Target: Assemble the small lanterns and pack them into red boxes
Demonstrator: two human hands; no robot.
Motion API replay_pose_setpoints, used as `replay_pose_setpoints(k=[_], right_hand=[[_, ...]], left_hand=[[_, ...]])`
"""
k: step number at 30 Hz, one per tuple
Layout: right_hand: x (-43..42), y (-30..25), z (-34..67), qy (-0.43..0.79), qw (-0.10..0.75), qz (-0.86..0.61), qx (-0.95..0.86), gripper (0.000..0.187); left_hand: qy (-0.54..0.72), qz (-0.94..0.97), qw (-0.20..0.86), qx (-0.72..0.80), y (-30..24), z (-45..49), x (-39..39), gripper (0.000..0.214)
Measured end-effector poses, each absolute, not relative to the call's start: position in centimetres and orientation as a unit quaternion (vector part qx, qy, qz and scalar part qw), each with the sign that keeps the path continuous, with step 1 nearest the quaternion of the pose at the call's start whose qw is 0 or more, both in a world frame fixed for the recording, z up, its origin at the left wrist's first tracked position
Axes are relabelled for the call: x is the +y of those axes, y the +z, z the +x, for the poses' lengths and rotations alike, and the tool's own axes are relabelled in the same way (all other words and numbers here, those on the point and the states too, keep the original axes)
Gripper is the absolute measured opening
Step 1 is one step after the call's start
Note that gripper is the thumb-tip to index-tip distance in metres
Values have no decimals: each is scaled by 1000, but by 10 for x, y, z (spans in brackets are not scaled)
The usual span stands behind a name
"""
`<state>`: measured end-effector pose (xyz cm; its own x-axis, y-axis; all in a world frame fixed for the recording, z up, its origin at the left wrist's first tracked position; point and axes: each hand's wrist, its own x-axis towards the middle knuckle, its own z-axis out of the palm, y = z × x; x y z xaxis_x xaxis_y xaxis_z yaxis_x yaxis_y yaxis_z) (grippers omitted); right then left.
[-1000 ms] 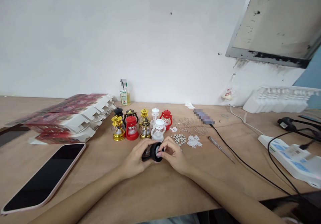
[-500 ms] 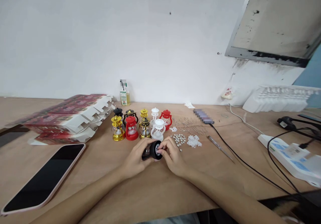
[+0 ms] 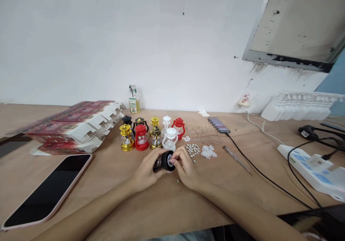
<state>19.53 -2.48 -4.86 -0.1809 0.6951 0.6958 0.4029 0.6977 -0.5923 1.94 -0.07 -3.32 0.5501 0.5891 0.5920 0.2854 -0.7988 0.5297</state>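
My left hand [image 3: 147,171] is wrapped round a small black lantern [image 3: 159,163] that lies tilted on its side, its round base turned to the right. The fingertips of my right hand [image 3: 185,167] are pinched together at the pale opening in that base; whatever they hold, if anything, is too small to make out. On the table under my right hand lies a tiny pale piece [image 3: 178,181]. Just beyond my hands stand several small lanterns, among them a white lantern [image 3: 170,139], a red lantern [image 3: 141,138] and a gold lantern [image 3: 126,138].
Button cells [image 3: 193,149], white plastic pieces [image 3: 208,151] and bent wires [image 3: 201,135] lie right of the lanterns. Farther right are a screwdriver [image 3: 237,159], a cable [image 3: 258,176] and a power strip [image 3: 309,169]. On the left are a phone [image 3: 48,190] and stacked red boxes [image 3: 78,124].
A tiny pale piece now shows on the table below my right hand, where none was visible before. My right fingertips have shifted slightly at the lantern's base; my left hand keeps its grip.
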Motion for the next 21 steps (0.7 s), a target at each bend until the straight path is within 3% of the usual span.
replay_pose_setpoints(k=[7, 21], right_hand=[[-25, -48, 193, 115, 521, -366, -763, 6], [-25, -44, 196, 182, 500, -359, -767, 4]], left_hand=[[407, 854, 170, 276, -37, 19, 2, 38], [397, 856, 164, 288, -39, 17, 4, 38]])
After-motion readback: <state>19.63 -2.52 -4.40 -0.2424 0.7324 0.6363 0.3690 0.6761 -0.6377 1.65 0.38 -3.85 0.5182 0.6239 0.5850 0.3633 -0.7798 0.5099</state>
